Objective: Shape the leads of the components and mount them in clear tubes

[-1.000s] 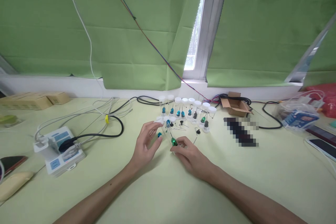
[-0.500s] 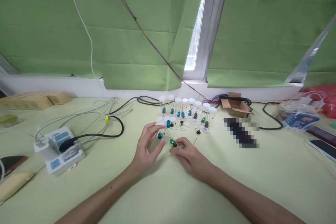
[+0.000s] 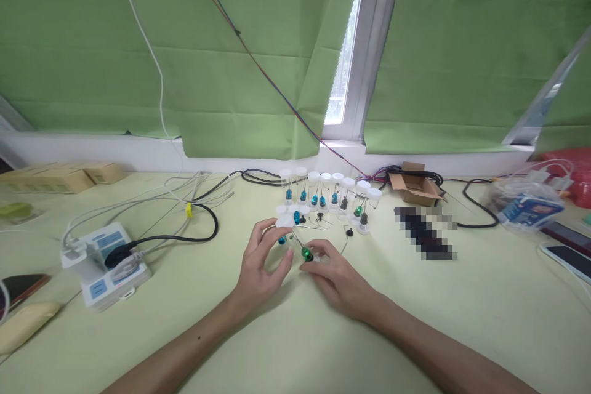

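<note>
A clear vial with a green fitting (image 3: 306, 253) and a thin metal wire inside is tilted between the fingers of my right hand (image 3: 335, 271), which is closed round its lower end. My left hand (image 3: 264, 258) curves round the other end. Its fingertips touch a white cap (image 3: 285, 220), while its thumb stands apart from them. Through that gap a small blue fitting (image 3: 282, 239) shows on the table. Just beyond my hands lie another blue fitting (image 3: 296, 217), a black fitting (image 3: 320, 217) and a black fitting with a bent wire (image 3: 349, 233).
Several white-capped vials (image 3: 322, 198) stand in a row behind my hands. A small open cardboard box (image 3: 418, 189) sits at the back right. On the left are a power strip (image 3: 111, 268) and tangled cables (image 3: 203, 237). A phone (image 3: 566, 258) lies far right.
The white cap has come into fuller view at my left fingertips. The vial in my right hand has shifted slightly right, and my left thumb has moved a little closer to it.
</note>
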`<state>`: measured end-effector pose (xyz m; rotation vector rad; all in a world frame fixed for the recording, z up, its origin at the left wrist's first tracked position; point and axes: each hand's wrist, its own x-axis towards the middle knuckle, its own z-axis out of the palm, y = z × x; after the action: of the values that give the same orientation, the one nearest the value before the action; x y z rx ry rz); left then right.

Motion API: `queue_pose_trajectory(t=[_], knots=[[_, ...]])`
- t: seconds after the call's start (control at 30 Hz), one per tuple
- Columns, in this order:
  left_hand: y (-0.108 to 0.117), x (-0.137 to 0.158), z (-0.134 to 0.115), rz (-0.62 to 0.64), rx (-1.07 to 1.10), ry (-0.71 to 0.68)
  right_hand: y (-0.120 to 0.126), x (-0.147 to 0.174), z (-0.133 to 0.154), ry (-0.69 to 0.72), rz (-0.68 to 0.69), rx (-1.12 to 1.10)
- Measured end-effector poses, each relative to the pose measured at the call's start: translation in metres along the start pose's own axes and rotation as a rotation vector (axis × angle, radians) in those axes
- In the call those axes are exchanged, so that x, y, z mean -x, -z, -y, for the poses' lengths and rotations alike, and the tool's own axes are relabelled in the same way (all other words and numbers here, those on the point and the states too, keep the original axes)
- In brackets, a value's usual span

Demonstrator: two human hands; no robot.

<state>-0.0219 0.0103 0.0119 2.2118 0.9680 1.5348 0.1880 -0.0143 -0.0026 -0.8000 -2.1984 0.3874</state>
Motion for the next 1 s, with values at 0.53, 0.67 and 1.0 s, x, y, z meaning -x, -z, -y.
queue_pose_trajectory(t=[0.53, 0.67, 1.0], knots=[[-0.011, 0.005, -0.025, 0.088, 0.016, -0.273, -0.006, -0.001, 0.006, 0.097, -0.292, -0.137], [-0.012, 0.008, -0.027, 0.114, 0.025, -0.302, -0.006, -0.001, 0.009, 0.143, -0.372, -0.087], [-0.016, 0.007, -0.033, 0.106, 0.039, -0.425, -0.006, -0.003, 0.014, 0.227, -0.311, 0.036]])
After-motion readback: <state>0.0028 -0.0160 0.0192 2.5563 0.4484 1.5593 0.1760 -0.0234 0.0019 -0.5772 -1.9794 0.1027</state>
